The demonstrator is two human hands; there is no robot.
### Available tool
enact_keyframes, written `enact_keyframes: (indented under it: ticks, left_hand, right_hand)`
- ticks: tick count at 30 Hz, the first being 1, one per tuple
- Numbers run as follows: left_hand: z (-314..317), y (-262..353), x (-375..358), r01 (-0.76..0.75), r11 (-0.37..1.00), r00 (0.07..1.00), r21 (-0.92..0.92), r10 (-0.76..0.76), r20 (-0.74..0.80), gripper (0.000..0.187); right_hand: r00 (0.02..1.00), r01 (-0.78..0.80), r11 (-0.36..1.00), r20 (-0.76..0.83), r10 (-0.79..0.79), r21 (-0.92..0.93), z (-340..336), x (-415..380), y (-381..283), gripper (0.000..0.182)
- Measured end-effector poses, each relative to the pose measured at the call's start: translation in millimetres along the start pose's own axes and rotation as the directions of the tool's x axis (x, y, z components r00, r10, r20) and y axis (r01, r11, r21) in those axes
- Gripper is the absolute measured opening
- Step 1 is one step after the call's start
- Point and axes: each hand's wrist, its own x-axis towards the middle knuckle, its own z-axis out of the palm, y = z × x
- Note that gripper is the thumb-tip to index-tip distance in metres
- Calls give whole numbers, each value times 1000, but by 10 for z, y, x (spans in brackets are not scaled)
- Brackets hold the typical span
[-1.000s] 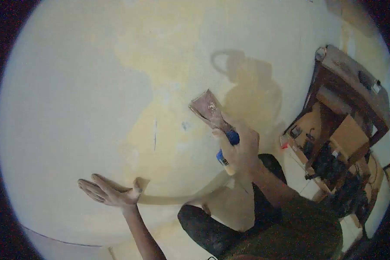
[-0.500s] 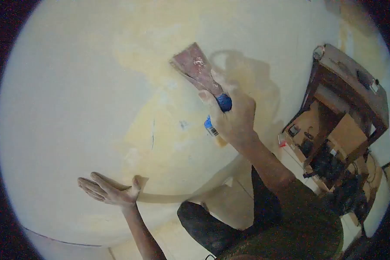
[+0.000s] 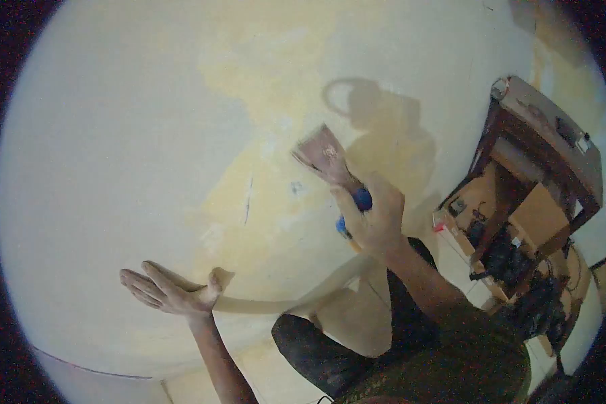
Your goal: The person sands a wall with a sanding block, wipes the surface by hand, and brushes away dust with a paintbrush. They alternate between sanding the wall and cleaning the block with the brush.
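My right hand (image 3: 378, 219) is wrapped round the blue handle of a putty knife (image 3: 323, 155), whose wide, stained blade points up and to the left over the wall. The wall (image 3: 114, 168) is whitish, with yellowish worn patches and a thin dark crack (image 3: 248, 200) left of the knife. Lower left, my left hand (image 3: 175, 289) lies against the wall with fingers stretched and thumb apart, holding nothing.
At the right stands a dark wooden table (image 3: 545, 128) with small items on top. Below it are an open cardboard box (image 3: 539, 209) and a heap of black things (image 3: 505, 259). My bent legs (image 3: 323, 353) are close below the wall.
My right hand has drawn the putty knife downward and slightly right along the wall. The left hand has stayed almost in place.
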Motion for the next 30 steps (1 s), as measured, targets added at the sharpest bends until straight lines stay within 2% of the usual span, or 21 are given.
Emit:
enact_keyframes:
  ticks: [4,9,14,17,20,23,26,30]
  left_hand:
    - [7,96,-29,-7,1000,1000,5,7,12,116]
    - [-84,93,52,-10,1000,1000,9,10,-16,115]
    - [-60,203,16,-8,1000,1000,12,8,0,117]
    - [-165,149,-26,-9,1000,1000,29,9,-12,117]
    - [-158,160,-42,2,1000,1000,19,-2,-3,117]
    - [-215,201,-146,9,1000,1000,23,-9,5,117]
    - [-213,274,-137,5,1000,1000,25,-5,-13,116]
    - [-147,285,-80,2,1000,1000,24,-1,-10,116]
  right_hand:
    - [995,-24,996,91,31,-83,-5,298,85,47]
    - [998,-47,999,39,46,12,-161,-86,26,45]
    - [994,-101,995,46,101,4,-146,410,30,41]
    - [998,-56,998,-12,57,38,-211,-150,127,38]
    - [987,-135,990,81,137,-29,-307,-141,34,40]
    - [1000,-10,1000,-10,10,-1,-299,233,-1,42]
    - [999,19,998,-33,-21,-58,-341,-111,143,30]
    - [998,37,999,-60,-36,3,-270,-412,284,31]
